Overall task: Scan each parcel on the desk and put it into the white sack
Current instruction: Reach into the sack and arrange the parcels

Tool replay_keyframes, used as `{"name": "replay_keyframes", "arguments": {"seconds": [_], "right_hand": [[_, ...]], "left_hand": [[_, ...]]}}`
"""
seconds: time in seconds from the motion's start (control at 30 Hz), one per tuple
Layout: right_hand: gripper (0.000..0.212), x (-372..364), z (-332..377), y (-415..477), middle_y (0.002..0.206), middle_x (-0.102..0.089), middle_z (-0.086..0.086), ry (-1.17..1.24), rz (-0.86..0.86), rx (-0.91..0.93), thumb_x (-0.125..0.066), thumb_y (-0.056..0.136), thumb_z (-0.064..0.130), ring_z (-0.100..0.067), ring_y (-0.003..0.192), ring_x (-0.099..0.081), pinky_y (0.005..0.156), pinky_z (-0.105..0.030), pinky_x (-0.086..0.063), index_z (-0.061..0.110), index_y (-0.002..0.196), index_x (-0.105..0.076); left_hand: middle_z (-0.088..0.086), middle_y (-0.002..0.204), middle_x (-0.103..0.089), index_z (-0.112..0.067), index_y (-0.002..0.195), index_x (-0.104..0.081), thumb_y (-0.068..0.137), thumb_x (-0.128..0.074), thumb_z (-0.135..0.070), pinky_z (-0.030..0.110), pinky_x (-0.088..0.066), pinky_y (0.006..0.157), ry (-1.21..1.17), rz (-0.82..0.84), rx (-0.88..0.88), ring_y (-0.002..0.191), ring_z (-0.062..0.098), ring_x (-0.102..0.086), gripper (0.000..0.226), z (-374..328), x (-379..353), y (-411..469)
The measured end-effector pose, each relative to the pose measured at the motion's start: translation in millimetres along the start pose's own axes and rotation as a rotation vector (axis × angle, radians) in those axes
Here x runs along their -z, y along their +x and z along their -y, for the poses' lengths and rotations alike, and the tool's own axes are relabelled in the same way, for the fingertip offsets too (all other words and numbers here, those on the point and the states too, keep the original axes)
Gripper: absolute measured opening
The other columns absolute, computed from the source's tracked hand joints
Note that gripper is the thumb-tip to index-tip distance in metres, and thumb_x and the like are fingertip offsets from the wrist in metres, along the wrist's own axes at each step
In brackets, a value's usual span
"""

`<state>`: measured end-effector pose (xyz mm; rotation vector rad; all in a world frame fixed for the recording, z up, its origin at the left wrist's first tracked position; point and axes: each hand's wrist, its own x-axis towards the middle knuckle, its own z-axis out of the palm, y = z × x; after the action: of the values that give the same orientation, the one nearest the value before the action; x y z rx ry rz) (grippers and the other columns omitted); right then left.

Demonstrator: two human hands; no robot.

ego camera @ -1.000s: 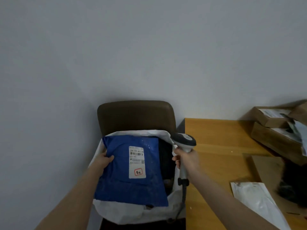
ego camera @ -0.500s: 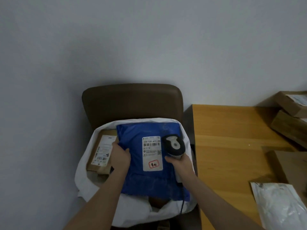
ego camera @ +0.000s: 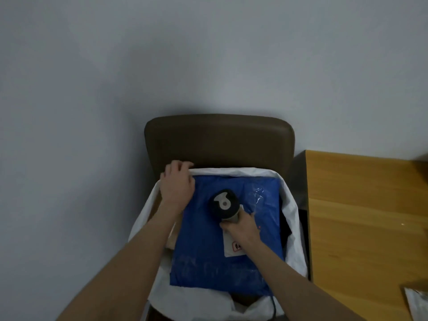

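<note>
A blue plastic parcel (ego camera: 208, 258) lies flat inside the open white sack (ego camera: 290, 205), which sits on a brown chair. My right hand (ego camera: 242, 229) is shut on the grip of a handheld scanner (ego camera: 223, 205), whose dark head hovers over the parcel's middle. The wrist hides part of the parcel's white label (ego camera: 231, 250). My left hand (ego camera: 177, 181) is at the sack's back left rim, beside the parcel's far left corner, with its fingers curled over the rim.
The chair's backrest (ego camera: 220, 140) stands against the grey wall. A wooden desk (ego camera: 359, 205) adjoins the chair on the right, with a white mailer (ego camera: 418, 301) at its near edge. A brown box (ego camera: 170, 242) shows under the blue parcel. The scanner's cable (ego camera: 273, 304) hangs down.
The blue parcel has gone down flat into the sack. My left hand left the parcel's side and moved to the sack's back rim. The scanner came over the parcel's middle.
</note>
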<state>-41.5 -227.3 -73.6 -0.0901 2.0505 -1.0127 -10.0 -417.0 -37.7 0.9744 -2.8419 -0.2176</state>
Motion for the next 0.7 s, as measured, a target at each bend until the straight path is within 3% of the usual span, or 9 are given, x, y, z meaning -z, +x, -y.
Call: {"name": "replay_keyframes", "arguments": {"seconds": [0.07, 0.13, 0.17, 0.23, 0.33, 0.43, 0.5, 0.57, 0.7], "right_hand": [[0.064, -4, 2, 9, 0.119, -0.062, -0.006, -0.048, 0.016, -0.019, -0.058, 0.049, 0.050, -0.032, 0.132, -0.037, 0.107, -0.057, -0.032, 0.027, 0.109, -0.054], [0.071, -9, 3, 18, 0.119, -0.063, -0.007, -0.086, 0.016, -0.035, -0.055, 0.043, 0.056, -0.033, 0.131, -0.041, 0.106, -0.057, -0.035, 0.028, 0.108, -0.054], [0.077, -11, 5, 22, 0.121, -0.063, -0.008, -0.103, 0.023, -0.029, -0.055, 0.042, 0.057, -0.035, 0.131, -0.042, 0.105, -0.058, -0.036, 0.026, 0.113, -0.054], [0.078, -13, 17, 19, 0.132, -0.056, -0.005, -0.157, 0.036, -0.025, -0.064, 0.056, 0.052, -0.035, 0.137, -0.034, 0.109, -0.059, -0.030, 0.026, 0.128, -0.050], [0.067, -17, 31, 19, 0.148, -0.039, 0.002, -0.220, 0.027, 0.021, -0.066, 0.080, 0.034, -0.033, 0.146, -0.011, 0.115, -0.062, -0.012, 0.031, 0.141, -0.039], [0.063, -18, 39, 22, 0.150, -0.037, 0.003, -0.225, 0.016, 0.015, -0.065, 0.082, 0.029, -0.035, 0.146, -0.009, 0.114, -0.065, -0.007, 0.031, 0.140, -0.040], [0.056, -16, 42, 19, 0.144, -0.042, 0.002, -0.191, 0.018, 0.009, -0.066, 0.081, 0.030, -0.036, 0.144, -0.013, 0.113, -0.065, -0.011, 0.030, 0.133, -0.047], [0.052, -14, 41, 10, 0.142, -0.043, 0.002, -0.163, 0.005, 0.013, -0.066, 0.081, 0.028, -0.036, 0.144, -0.012, 0.113, -0.065, -0.007, 0.029, 0.130, -0.049], [0.051, -11, 36, -13, 0.144, -0.043, 0.001, -0.163, -0.029, 0.022, -0.063, 0.083, 0.026, -0.033, 0.144, -0.015, 0.114, -0.064, -0.008, 0.027, 0.132, -0.048]], "left_hand": [[0.009, 0.132, -0.049, -0.020, 0.132, -0.048, 0.096, -0.045, -0.042, 0.045, -0.037, 0.101, 0.011, 0.160, 0.184, 0.121, 0.028, -0.045, 0.043, 34, -4, 22], [0.006, 0.114, -0.061, -0.023, 0.121, -0.058, 0.094, -0.042, -0.053, 0.047, -0.043, 0.097, -0.083, 0.413, 0.332, 0.105, 0.026, -0.057, 0.043, 61, -8, 26], [0.004, 0.103, -0.065, -0.025, 0.115, -0.063, 0.095, -0.043, -0.050, 0.046, -0.047, 0.093, -0.148, 0.426, 0.382, 0.096, 0.024, -0.061, 0.038, 69, -9, 24], [0.005, 0.098, -0.067, -0.024, 0.113, -0.067, 0.097, -0.045, -0.036, 0.043, -0.051, 0.087, -0.224, 0.261, 0.395, 0.090, 0.024, -0.063, 0.029, 70, -4, 24], [0.008, 0.111, -0.066, -0.021, 0.117, -0.065, 0.097, -0.047, -0.027, 0.038, -0.051, 0.086, -0.369, -0.019, 0.385, 0.100, 0.028, -0.062, 0.027, 51, 21, 45], [0.004, 0.123, -0.061, -0.022, 0.120, -0.062, 0.095, -0.051, -0.027, 0.031, -0.044, 0.086, -0.513, 0.029, 0.307, 0.112, 0.024, -0.056, 0.028, 47, 31, 47], [0.004, 0.136, -0.051, -0.024, 0.135, -0.047, 0.088, -0.060, -0.039, 0.039, -0.043, 0.098, -0.538, 0.087, 0.341, 0.123, 0.023, -0.049, 0.051, 62, 26, 22], [0.008, 0.146, -0.039, -0.022, 0.146, -0.029, 0.078, -0.067, -0.053, 0.052, -0.037, 0.106, -0.485, 0.075, 0.500, 0.132, 0.028, -0.040, 0.083, 78, 18, -19], [0.014, 0.148, -0.033, -0.013, 0.148, -0.021, 0.068, -0.069, -0.067, 0.055, -0.032, 0.107, -0.418, 0.046, 0.869, 0.134, 0.034, -0.035, 0.107, 80, 8, -117]]}}
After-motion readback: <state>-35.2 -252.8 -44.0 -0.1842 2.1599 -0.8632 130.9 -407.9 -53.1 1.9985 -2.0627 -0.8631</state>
